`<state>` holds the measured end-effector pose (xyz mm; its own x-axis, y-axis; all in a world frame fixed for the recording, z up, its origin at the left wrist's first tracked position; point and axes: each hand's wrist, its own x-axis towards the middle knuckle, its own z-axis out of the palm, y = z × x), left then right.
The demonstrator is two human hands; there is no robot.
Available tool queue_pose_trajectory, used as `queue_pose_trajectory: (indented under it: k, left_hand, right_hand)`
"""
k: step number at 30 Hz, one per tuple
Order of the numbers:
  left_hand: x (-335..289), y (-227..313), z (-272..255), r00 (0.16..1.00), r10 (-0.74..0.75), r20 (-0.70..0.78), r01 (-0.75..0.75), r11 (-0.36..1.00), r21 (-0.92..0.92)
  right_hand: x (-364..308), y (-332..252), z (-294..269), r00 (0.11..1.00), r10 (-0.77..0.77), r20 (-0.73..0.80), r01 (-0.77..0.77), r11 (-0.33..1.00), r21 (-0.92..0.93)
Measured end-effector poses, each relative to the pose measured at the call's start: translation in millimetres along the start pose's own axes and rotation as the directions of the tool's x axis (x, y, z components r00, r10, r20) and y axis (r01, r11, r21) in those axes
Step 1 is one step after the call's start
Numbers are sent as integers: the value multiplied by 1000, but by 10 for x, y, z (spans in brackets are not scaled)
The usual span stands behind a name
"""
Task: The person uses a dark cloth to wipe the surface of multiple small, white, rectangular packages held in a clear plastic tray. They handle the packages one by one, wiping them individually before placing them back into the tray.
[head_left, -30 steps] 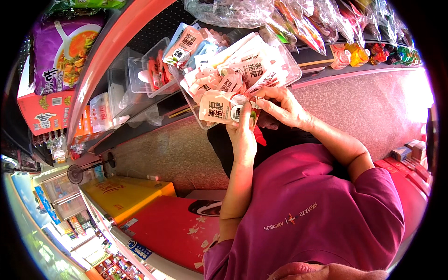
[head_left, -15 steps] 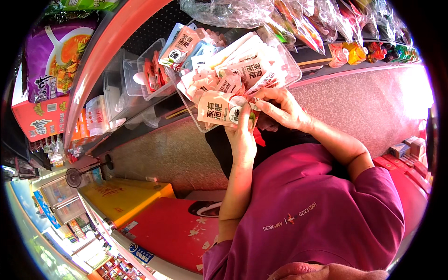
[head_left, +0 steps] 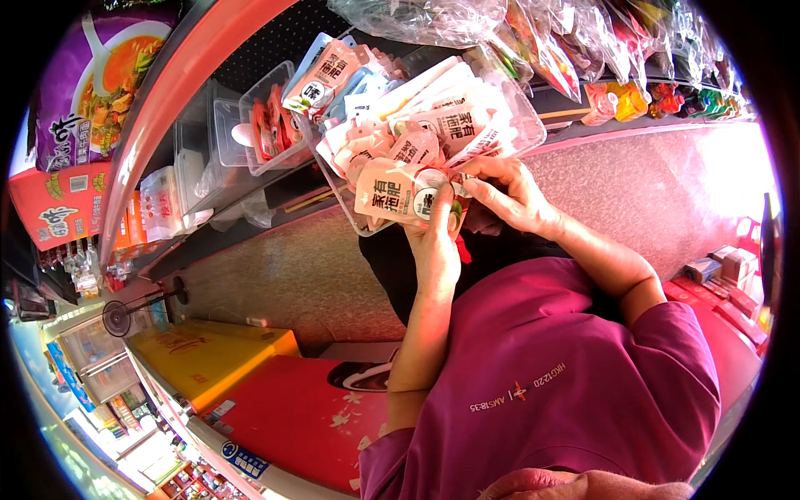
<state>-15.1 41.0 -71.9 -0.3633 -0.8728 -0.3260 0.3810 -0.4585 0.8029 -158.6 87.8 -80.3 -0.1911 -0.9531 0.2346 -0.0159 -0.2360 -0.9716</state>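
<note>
A pale pink snack packet [head_left: 387, 193] lies across my left hand [head_left: 436, 242], its thumb pressed on the front of the packet. At the packet's right end, the thumb and fingers of my right hand [head_left: 510, 196] are closed in a pinch on its edge. Just beyond is a clear plastic bin [head_left: 527, 125] packed with similar pink packets [head_left: 467, 117] and a few light blue ones. The held packet is tilted above the bin's near edge. My left fingers are mostly hidden behind the packet.
Left of the bin stands a smaller clear box [head_left: 250, 125] with red packets. Clear-wrapped goods [head_left: 533, 42] hang at the back. A purple noodle bag [head_left: 100, 83] is at far left. Red boxes or chests [head_left: 308, 417] and a yellow one [head_left: 208, 350] stand below left.
The view has shifted slightly. Both hands keep nearly the same hold on the packet, with only a small movement of the right fingers at its edge.
</note>
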Motion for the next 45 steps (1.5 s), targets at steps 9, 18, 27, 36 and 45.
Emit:
queue_pose_trajectory:
  k: [9, 18, 27, 36, 45]
  left_hand:
    - [-20, 96, 102, 998, -3, -55, 3, 1000, 12]
    - [-8, 119, 81, 999, -29, -26, 29, 1000, 10]
    - [1, 75, 23, 1000, -26, 8, 26, 999, -27]
    - [-17, 85, 31, 999, -49, 6, 50, 996, -72]
    - [-16, 72, 27, 999, -42, 3, 42, 996, -76]
  right_hand:
    - [-4, -66, 51, 997, 71, -17, -72, 997, -18]
    - [1, -85, 50, 997, 73, -15, -74, 994, -78]
    - [-13, -83, 12, 992, 126, 6, -125, 989, -82]
    - [-25, -31, -4, 995, 102, 3, -102, 992, -76]
    - [-16, -8, 13, 1000, 8, -16, -10, 992, -122]
